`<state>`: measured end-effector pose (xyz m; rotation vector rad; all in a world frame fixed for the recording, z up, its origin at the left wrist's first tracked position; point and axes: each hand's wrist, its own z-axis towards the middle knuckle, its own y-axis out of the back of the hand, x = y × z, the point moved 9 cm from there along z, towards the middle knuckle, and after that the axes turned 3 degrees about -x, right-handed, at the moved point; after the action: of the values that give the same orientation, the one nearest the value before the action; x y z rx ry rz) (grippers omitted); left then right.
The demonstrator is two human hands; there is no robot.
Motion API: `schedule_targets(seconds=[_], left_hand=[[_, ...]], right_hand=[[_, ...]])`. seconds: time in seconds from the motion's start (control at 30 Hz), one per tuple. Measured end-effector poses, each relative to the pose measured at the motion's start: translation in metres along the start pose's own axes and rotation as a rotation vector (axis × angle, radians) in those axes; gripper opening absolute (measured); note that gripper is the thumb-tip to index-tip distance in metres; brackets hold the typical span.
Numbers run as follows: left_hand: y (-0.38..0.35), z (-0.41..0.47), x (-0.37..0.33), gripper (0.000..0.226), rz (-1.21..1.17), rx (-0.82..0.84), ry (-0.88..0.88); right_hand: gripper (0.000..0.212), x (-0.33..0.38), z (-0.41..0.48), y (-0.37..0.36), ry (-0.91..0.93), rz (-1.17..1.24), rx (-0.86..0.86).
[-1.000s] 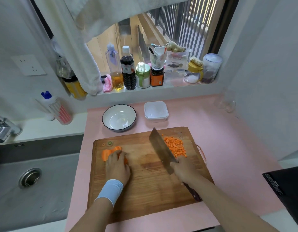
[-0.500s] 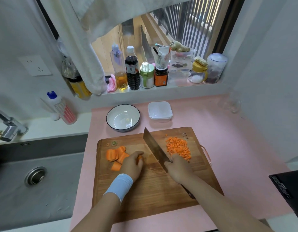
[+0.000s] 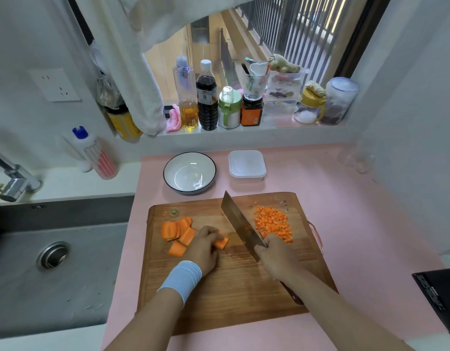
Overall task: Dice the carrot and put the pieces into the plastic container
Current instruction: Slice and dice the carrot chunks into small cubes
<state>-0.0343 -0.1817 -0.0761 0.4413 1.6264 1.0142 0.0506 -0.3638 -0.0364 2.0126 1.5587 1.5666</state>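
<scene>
Pinching a carrot chunk (image 3: 222,242) under the curled fingers of the left hand (image 3: 203,247); gripping the cleaver (image 3: 240,224) by its handle with the right hand (image 3: 277,259), blade slanted just right of that chunk. Around them on the cutting board (image 3: 231,295): carrot slabs (image 3: 178,231) at left, diced pile (image 3: 273,224) at right. Beyond the board, plastic container (image 3: 246,165) beside a bowl (image 3: 189,172).

One cleaver (image 3: 240,224), one wooden cutting board (image 3: 231,287), one bowl (image 3: 166,173), one plastic container (image 3: 246,164), one diced carrot heap (image 3: 273,224), roughly five carrot chunks (image 3: 171,230).
</scene>
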Motion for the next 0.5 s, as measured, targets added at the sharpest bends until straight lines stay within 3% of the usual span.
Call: schedule_targets(seconds=[0.13, 0.33, 0.5], left_hand=[[0.002, 0.009, -0.002, 0.027, -0.029, -0.083, -0.03], [-0.013, 0.022, -0.02, 0.027, 0.122, -0.01, -0.151], [-0.018, 0.018, -0.03, 0.022, 0.195, 0.001, -0.292]], right_hand=[[0.013, 0.005, -0.001, 0.008, 0.038, -0.069, -0.004], [0.005, 0.008, 0.002, 0.015, 0.126, -0.179, -0.015], [0.017, 0.015, -0.001, 0.01, 0.183, -0.253, -0.024]])
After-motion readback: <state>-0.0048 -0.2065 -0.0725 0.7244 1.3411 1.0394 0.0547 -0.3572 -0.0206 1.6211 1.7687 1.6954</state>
